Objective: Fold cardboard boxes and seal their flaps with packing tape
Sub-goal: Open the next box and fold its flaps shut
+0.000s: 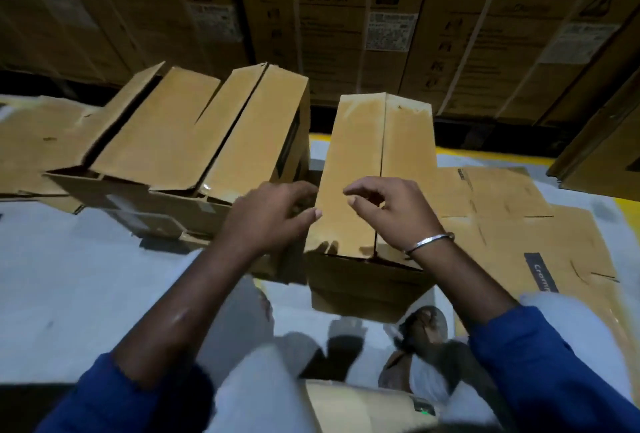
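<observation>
Grey floor [69,294] strewn with cardboard boxes [194,141], cartons [346,16] behind.

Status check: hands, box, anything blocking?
Left hand at box left edge, fingers curled, grip unclear. Right hand above the flaps, fingers loosely curled, holding nothing visible. Flaps closed, seam untaped. Folded boxes crowd left.

Both hands [273,214] over box [360,172]

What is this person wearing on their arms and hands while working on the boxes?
Both hands are bare, no gloves. Blue sleeves are pushed up on both forearms. The right hand has a thin silver bangle at the wrist; the left hand wears nothing.
</observation>
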